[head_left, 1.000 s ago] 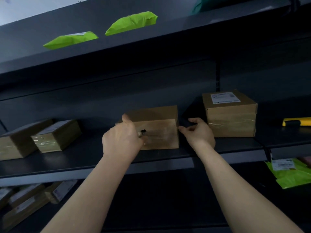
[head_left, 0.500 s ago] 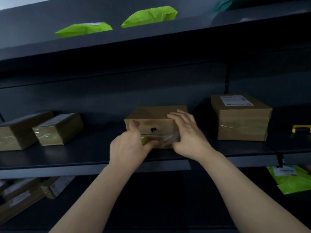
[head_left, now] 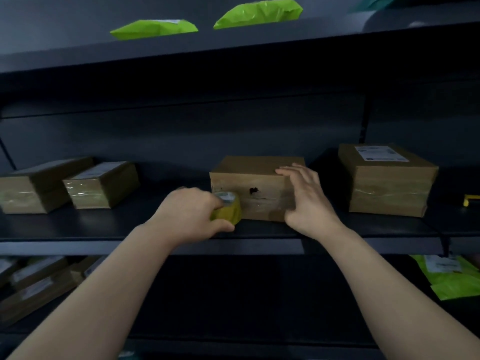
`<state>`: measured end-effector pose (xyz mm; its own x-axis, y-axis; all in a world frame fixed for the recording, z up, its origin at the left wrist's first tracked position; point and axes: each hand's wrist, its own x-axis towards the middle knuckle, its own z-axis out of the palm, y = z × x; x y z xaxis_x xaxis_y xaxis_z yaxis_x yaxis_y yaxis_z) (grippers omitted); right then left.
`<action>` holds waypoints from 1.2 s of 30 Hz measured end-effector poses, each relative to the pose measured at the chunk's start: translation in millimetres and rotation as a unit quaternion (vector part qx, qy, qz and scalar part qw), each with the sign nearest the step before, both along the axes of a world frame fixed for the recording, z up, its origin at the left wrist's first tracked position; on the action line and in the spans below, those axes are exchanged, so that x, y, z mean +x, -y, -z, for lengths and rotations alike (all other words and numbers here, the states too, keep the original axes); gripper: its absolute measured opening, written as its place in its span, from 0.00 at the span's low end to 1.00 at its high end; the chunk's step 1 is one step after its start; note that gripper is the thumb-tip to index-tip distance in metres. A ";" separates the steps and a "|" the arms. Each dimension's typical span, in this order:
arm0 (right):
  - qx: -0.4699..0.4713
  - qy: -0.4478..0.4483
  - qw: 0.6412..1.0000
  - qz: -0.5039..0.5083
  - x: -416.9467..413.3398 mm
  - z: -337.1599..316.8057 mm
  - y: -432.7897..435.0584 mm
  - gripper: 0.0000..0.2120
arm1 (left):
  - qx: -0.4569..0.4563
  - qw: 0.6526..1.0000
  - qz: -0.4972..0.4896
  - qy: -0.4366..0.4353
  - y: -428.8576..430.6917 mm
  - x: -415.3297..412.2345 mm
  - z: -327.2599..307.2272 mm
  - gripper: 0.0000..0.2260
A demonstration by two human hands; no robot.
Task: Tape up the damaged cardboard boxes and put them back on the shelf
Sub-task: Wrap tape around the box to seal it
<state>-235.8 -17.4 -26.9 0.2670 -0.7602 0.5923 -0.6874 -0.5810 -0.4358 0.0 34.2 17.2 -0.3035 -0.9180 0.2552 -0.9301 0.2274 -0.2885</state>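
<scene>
Cardboard box point(head_left: 257, 167): right hand point(head_left: 306, 201), fingers straight, braces it; left hand point(head_left: 187, 214), gripping tape roll point(head_left: 227, 210) at its front, should pull taut.

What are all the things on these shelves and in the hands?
shelf rack: one, dark grey, fills the view
holed box: one, brown, middle shelf, centre
labelled box: one, brown, middle shelf, right
taped boxes: two, brown, middle shelf, left
top bags: two, bright green, top shelf
lower bags: count unclear, green, lower shelf, right
lower boxes: several, brown, lower shelf, left
yellow thing: one, right edge, mostly cut off
tape roll: one, yellowish, against the holed box's front
left hand: grips the tape roll
right hand: straight fingers on the holed box
</scene>
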 end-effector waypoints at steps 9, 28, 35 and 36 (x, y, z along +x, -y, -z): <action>-0.011 0.017 1.000 0.022 3.8 -0.1 -1.7 0.35 | -0.108 0.989 -0.104 -0.006 22.3 23.2 -2.8 0.27; -0.005 0.020 0.999 0.033 4.6 0.6 0.7 0.33 | -0.065 0.985 -0.146 -0.066 52.6 28.3 3.7 0.27; -0.034 0.038 0.998 0.048 7.2 4.3 7.4 0.24 | -0.076 0.985 -0.127 -0.083 59.2 30.0 6.4 0.26; -0.048 0.042 0.996 0.055 9.3 5.9 9.6 0.23 | -0.079 0.985 -0.123 -0.092 59.7 31.0 6.9 0.27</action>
